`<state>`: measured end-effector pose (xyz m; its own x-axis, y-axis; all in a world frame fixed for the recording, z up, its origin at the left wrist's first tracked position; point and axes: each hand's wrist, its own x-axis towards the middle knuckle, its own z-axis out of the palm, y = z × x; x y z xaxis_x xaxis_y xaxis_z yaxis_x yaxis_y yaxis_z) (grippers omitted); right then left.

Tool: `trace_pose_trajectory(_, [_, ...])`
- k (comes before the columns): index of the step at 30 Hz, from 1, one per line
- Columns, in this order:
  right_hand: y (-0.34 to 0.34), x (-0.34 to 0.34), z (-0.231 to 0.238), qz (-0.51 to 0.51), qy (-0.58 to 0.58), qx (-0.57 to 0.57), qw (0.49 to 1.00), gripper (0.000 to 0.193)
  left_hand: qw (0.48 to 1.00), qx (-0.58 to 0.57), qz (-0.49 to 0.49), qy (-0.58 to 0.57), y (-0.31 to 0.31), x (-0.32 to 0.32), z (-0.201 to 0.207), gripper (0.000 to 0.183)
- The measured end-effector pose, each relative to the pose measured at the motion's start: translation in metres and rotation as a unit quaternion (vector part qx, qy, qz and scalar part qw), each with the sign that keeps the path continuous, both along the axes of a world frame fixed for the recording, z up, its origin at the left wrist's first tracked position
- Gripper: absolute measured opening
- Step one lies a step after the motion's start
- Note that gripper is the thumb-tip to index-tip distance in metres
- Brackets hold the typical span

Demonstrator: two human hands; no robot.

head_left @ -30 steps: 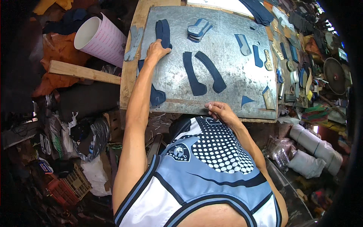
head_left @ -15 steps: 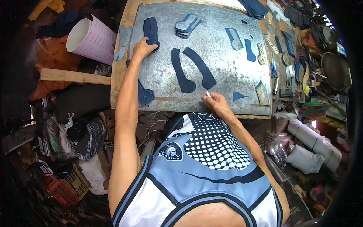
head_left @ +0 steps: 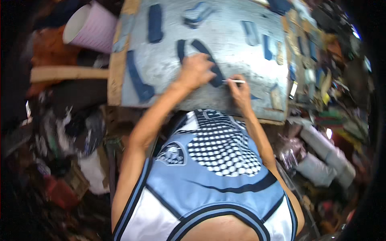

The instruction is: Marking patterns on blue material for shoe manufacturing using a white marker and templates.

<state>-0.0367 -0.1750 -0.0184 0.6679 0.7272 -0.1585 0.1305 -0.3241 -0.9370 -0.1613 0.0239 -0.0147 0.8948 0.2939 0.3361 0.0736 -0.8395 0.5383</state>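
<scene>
My right hand [head_left: 240,90] is closed on a slim white pen [head_left: 237,81]. Its tip points left, at the lower end of a dark blue curved cut piece [head_left: 217,74] on the metal-topped table [head_left: 161,74]. My left hand [head_left: 196,71] is smeared by motion over a second dark blue cut piece [head_left: 181,49], hiding most of it. Whether its fingers grip anything cannot be made out. Two piles of like dark blue pieces lie to the left, one further up [head_left: 155,24] and one near the edge [head_left: 138,80].
Blue-and-grey pieces [head_left: 197,14] are piled at the far middle. More pieces [head_left: 250,33] and a tan-edged template [head_left: 279,53] lie at the right. A wooden bar [head_left: 70,74] and a white-and-pink roll [head_left: 94,28] stand left of the table. Wrapped bundles [head_left: 317,168] are at the lower right.
My left hand has left the upper-left pile and come right and nearer, over the two middle pieces. My right hand has moved up and right with the pen. The view has shifted.
</scene>
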Motion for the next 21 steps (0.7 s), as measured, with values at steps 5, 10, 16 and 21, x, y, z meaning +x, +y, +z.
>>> trace_pose_trajectory(5, [-0.005,0.004,-0.004,-0.040,0.021,0.033,0.998,0.016,0.999,-0.016,0.021,0.034,-0.058,0.004,-0.034,0.048])
trace_pose_trajectory(10, [-0.005,0.007,-0.015,-0.006,-0.019,-0.028,0.999,0.013,0.998,-0.041,0.030,0.035,-0.058,0.003,-0.039,0.050])
trace_pose_trajectory(16, [0.005,-0.003,-0.015,0.002,-0.018,0.016,1.000,0.013,0.996,-0.046,0.042,0.066,-0.052,-0.005,-0.038,0.052])
trace_pose_trajectory(21, [0.012,0.001,-0.013,0.020,-0.060,-0.007,0.998,0.012,0.996,-0.064,0.038,0.058,-0.052,-0.002,-0.040,0.052])
